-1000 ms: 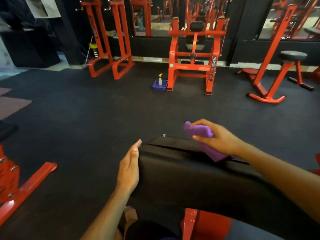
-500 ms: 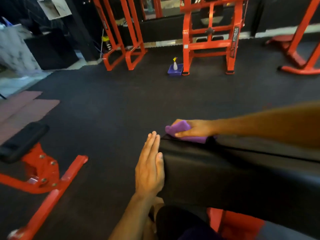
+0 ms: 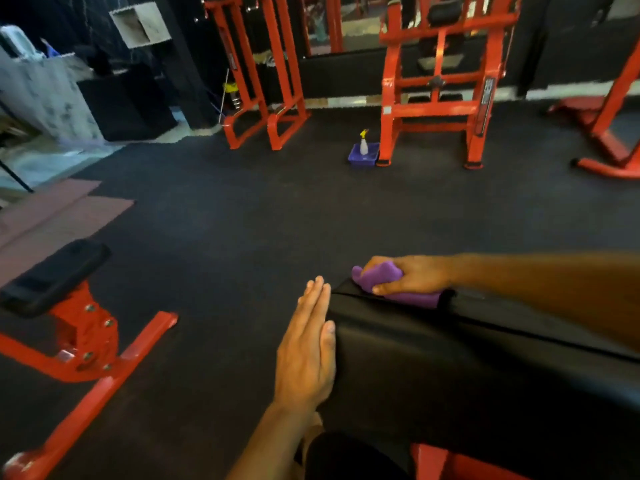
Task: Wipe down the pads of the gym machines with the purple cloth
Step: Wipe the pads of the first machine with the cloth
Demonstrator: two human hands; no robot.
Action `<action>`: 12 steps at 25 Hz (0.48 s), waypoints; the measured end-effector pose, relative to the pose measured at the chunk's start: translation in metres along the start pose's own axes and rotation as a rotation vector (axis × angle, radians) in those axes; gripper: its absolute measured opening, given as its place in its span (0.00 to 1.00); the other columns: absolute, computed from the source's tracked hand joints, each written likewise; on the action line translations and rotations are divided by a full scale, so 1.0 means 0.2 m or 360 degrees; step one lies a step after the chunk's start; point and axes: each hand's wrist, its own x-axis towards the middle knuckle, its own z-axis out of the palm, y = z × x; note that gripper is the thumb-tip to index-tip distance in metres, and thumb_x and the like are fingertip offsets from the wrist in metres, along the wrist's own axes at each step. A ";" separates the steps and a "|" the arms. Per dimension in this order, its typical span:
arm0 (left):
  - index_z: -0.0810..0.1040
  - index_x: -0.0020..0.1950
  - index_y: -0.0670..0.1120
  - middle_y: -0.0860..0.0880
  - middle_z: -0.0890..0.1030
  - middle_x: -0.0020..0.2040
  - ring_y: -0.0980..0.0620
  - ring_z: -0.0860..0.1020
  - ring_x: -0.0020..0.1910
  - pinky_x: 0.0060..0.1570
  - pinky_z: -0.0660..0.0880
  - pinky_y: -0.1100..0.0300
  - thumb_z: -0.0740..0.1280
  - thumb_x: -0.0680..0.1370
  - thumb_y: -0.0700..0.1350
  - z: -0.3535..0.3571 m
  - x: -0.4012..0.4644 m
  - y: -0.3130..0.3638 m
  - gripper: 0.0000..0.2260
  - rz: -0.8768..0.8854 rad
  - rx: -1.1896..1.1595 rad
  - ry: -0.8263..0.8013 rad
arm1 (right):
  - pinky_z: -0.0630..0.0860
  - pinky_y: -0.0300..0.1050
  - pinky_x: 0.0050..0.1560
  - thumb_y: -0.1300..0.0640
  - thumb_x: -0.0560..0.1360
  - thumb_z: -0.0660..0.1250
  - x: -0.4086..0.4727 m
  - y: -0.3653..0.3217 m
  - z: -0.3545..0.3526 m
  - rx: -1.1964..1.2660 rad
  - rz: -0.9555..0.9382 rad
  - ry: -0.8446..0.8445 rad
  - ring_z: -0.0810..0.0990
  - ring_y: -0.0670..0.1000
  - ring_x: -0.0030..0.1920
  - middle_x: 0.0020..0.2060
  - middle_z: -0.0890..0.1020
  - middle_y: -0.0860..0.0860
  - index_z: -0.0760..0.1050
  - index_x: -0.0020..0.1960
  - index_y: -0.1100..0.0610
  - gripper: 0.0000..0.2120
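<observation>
A long black pad (image 3: 450,362) of a red-framed machine fills the lower right. My right hand (image 3: 412,274) grips the bunched purple cloth (image 3: 384,278) and holds it down on the pad's far left corner, with part of the cloth trailing under my wrist. My left hand (image 3: 306,351) lies flat with straight fingers against the pad's left end. A second, smaller black pad (image 3: 52,275) sits on a red frame at the left.
A blue tray (image 3: 362,157) with a spray bottle (image 3: 363,143) stands on the dark rubber floor beside a red rack (image 3: 440,109). More red frames (image 3: 263,98) line the back wall. A red bench base (image 3: 609,147) is at the far right.
My right hand slid the cloth leftward along the pad top to its far corner. My left hand stayed on the pad's end, and my view turned left.
</observation>
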 end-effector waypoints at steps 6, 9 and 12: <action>0.64 0.81 0.45 0.53 0.62 0.82 0.57 0.58 0.82 0.80 0.55 0.60 0.51 0.86 0.49 0.01 0.01 0.02 0.23 0.0000 0.0055 -0.0008 | 0.72 0.55 0.69 0.39 0.75 0.69 0.06 0.00 0.06 0.0239 0.0002 0.0169 0.79 0.45 0.60 0.59 0.81 0.42 0.73 0.62 0.36 0.16; 0.64 0.81 0.44 0.52 0.62 0.82 0.57 0.58 0.82 0.80 0.54 0.61 0.51 0.86 0.49 0.01 0.00 0.03 0.23 -0.0029 0.0071 -0.0009 | 0.72 0.57 0.69 0.43 0.79 0.68 0.09 -0.08 0.06 0.0178 -0.0028 0.0097 0.77 0.47 0.62 0.61 0.79 0.44 0.72 0.64 0.39 0.15; 0.64 0.81 0.44 0.52 0.62 0.82 0.57 0.58 0.82 0.80 0.54 0.62 0.51 0.87 0.49 0.01 0.00 0.03 0.23 -0.0033 0.0077 -0.0004 | 0.72 0.51 0.69 0.40 0.77 0.66 -0.07 -0.06 0.07 0.0202 -0.0232 0.0083 0.77 0.44 0.64 0.63 0.78 0.40 0.72 0.66 0.39 0.18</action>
